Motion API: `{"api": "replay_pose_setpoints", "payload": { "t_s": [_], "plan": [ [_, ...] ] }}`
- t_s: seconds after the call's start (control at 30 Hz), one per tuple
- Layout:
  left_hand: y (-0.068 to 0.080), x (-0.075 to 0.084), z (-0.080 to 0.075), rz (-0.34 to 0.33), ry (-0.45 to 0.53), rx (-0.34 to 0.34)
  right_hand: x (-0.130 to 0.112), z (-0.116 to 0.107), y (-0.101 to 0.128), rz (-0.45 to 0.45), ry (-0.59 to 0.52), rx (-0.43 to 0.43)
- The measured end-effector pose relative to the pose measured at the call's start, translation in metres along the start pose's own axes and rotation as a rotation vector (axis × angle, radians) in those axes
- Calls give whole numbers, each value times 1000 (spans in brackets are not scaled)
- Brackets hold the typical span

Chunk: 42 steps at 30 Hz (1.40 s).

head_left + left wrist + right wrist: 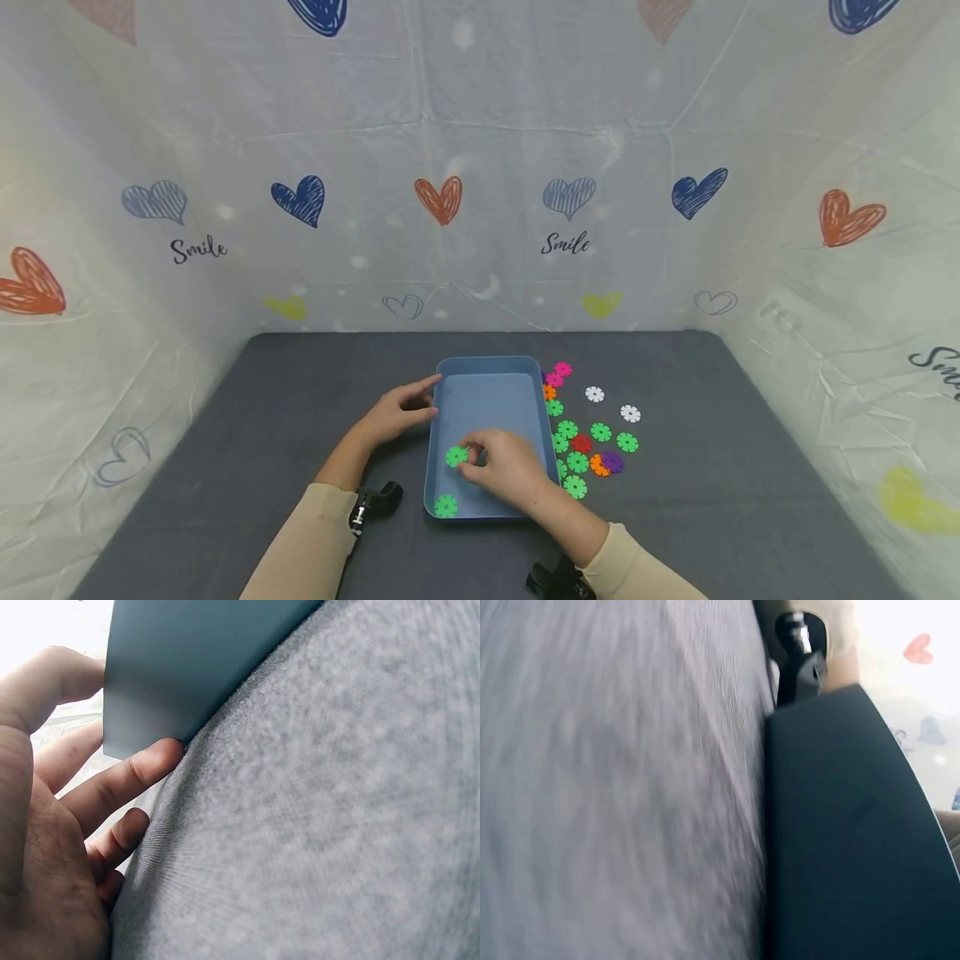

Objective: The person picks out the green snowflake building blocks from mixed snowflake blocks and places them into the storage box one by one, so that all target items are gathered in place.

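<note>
A blue tray (487,392) lies on the dark grey cloth (300,400). My right hand (471,461) is inside the tray near its front and pinches a green snowflake disc (455,456). A second green disc (446,506) lies in the tray's front left corner. My left hand (426,398) holds the tray's left wall, thumb at the rim and fingers against the outside. In the left wrist view the fingers (139,771) touch the tray wall (187,667). The right wrist view is blurred and shows the tray's dark side (840,825).
Several loose discs (588,442), mostly green with pink, white, orange, red and purple ones, lie on the cloth right of the tray. Heart-printed sheets (480,208) wall in the back and both sides. Black wrist mounts (375,502) sit on both sleeves.
</note>
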State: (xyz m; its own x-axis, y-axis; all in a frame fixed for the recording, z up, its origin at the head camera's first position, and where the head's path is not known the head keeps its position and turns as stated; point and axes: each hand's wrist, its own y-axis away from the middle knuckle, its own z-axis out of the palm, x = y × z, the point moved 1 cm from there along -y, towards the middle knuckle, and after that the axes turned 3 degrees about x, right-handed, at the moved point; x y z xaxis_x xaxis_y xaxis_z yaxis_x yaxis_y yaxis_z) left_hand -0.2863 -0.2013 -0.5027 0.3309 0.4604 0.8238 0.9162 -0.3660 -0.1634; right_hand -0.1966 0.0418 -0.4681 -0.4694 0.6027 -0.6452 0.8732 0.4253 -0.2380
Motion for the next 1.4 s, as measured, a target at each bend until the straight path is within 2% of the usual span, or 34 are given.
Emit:
{"api": "replay_pose_setpoints", "payload": {
  "t_s": [0.13, 0.4, 0.6, 0.77, 1.0, 1.17, 1.4],
  "plan": [
    [3, 8, -1, -2, -9, 1, 0, 11, -1, -7, 51, -72],
    [12, 43, -8, -7, -2, -37, 1, 22, -1, -23, 126, -131],
    [10, 46, -10, 4, 9, -47, -3, 17, -1, -2, 77, -141],
    [8, 42, -9, 11, 21, -51, -10, -4, -2, 24, -21, -132],
    [10, 43, -12, -14, 22, -42, -12, -44, -8, 39, -36, -19],
    [10, 43, -13, -11, 22, -45, 4, -69, -11, 110, -120, 51],
    [9, 42, -12, -9, 23, -53, 38, -97, -15, 205, -194, 125]
  ]
}}
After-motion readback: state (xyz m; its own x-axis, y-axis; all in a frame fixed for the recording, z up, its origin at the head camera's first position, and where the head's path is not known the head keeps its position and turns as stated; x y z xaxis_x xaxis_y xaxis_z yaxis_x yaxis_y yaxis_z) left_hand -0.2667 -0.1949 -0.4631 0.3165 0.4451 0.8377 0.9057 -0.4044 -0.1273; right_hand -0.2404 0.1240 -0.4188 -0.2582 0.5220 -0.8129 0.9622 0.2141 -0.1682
